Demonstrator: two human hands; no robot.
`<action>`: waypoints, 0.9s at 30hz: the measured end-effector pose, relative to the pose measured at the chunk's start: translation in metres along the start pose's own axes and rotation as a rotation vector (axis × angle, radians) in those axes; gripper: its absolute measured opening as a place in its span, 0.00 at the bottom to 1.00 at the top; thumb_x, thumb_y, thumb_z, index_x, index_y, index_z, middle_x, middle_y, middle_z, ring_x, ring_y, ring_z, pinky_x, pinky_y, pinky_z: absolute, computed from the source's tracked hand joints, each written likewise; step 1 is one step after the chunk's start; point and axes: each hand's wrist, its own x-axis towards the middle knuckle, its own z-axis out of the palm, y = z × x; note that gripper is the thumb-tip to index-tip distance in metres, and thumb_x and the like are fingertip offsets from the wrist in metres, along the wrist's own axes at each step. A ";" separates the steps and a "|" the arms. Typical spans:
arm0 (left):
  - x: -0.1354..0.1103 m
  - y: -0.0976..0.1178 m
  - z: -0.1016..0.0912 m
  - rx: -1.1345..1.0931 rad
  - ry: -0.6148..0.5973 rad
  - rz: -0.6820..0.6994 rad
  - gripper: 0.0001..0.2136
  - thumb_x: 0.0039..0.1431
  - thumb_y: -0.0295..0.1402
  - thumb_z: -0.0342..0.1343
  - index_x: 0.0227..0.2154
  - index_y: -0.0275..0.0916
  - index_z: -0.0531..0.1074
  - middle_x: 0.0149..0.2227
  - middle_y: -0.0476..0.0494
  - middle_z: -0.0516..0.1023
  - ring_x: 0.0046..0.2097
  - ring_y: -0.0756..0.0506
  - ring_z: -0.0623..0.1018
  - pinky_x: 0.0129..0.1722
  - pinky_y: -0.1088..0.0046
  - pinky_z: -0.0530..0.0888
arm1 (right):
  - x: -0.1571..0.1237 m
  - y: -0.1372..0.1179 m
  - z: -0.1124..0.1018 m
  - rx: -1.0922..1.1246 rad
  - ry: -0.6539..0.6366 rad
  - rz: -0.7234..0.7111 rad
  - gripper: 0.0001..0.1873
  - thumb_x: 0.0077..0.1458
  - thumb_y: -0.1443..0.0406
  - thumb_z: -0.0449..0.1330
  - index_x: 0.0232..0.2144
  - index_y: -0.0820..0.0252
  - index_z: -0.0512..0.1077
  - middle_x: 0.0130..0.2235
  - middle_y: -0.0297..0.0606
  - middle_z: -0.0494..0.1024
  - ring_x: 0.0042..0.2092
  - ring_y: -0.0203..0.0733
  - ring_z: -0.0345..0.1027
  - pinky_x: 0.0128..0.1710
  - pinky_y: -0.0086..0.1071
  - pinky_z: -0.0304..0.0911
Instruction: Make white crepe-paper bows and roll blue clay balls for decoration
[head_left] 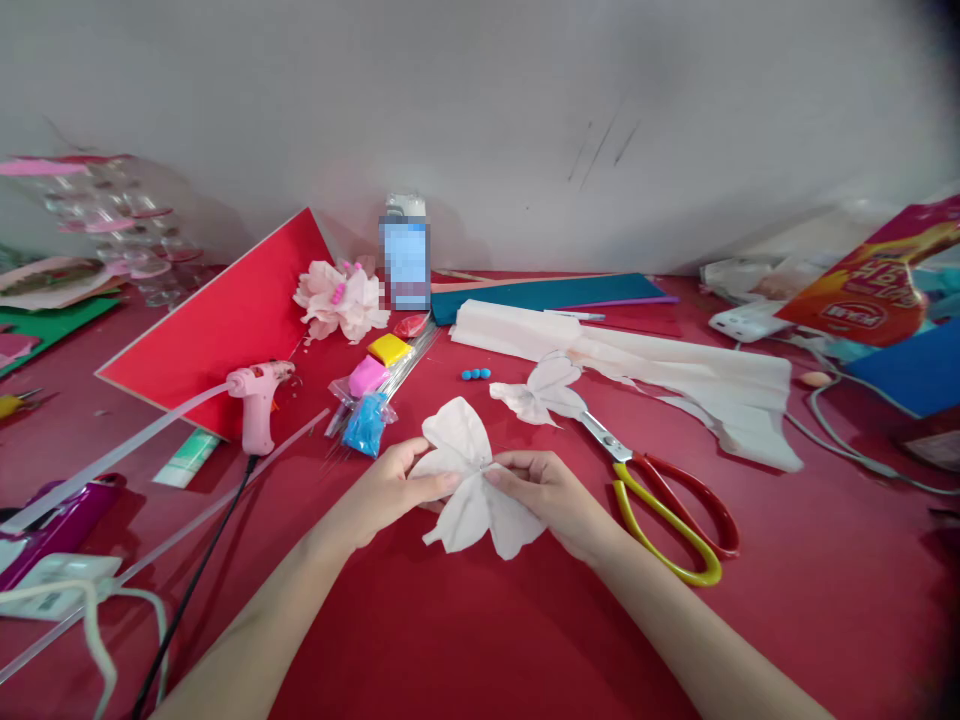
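Both my hands pinch a pale crepe paper piece (459,435), cut in a bow-like shape with wide lobes and gathered at its middle. My left hand (390,487) grips it from the left and my right hand (541,492) from the right, with their fingertips meeting at the gathered waist. Just beyond them lies a second cut paper piece (541,390) of similar shape. It rests on a long strip of pale crepe paper (694,385). Red-and-yellow-handled scissors (660,510) lie close to my right hand, their blades under the second piece.
On the red tabletop (420,640) lie a pink glue gun (259,395) with its black cord, long glue sticks, a red board (217,320), a pink paper flower (341,300), clay packets, thin wires, blue beads (476,374), and teal paper (547,295). Cables and packaging lie at both sides.
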 end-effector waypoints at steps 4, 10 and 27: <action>0.000 0.002 0.000 0.029 -0.006 0.041 0.14 0.54 0.38 0.59 0.41 0.37 0.71 0.36 0.46 0.78 0.39 0.45 0.78 0.40 0.68 0.76 | 0.000 0.000 -0.001 -0.021 0.001 -0.001 0.19 0.44 0.53 0.66 0.34 0.61 0.75 0.32 0.37 0.79 0.31 0.37 0.72 0.29 0.28 0.64; -0.002 0.003 0.000 0.120 0.099 0.125 0.13 0.54 0.40 0.59 0.39 0.39 0.73 0.36 0.46 0.78 0.38 0.46 0.77 0.38 0.71 0.73 | -0.004 0.001 0.004 -0.143 0.061 -0.158 0.12 0.50 0.57 0.63 0.30 0.60 0.74 0.28 0.36 0.78 0.28 0.37 0.71 0.27 0.29 0.65; -0.007 -0.005 0.009 -0.150 -0.027 0.105 0.13 0.50 0.32 0.64 0.40 0.41 0.72 0.31 0.50 0.79 0.34 0.51 0.78 0.34 0.79 0.72 | -0.010 -0.002 -0.009 -0.956 0.618 -1.177 0.27 0.50 0.75 0.58 0.51 0.48 0.68 0.55 0.41 0.65 0.56 0.51 0.59 0.53 0.48 0.59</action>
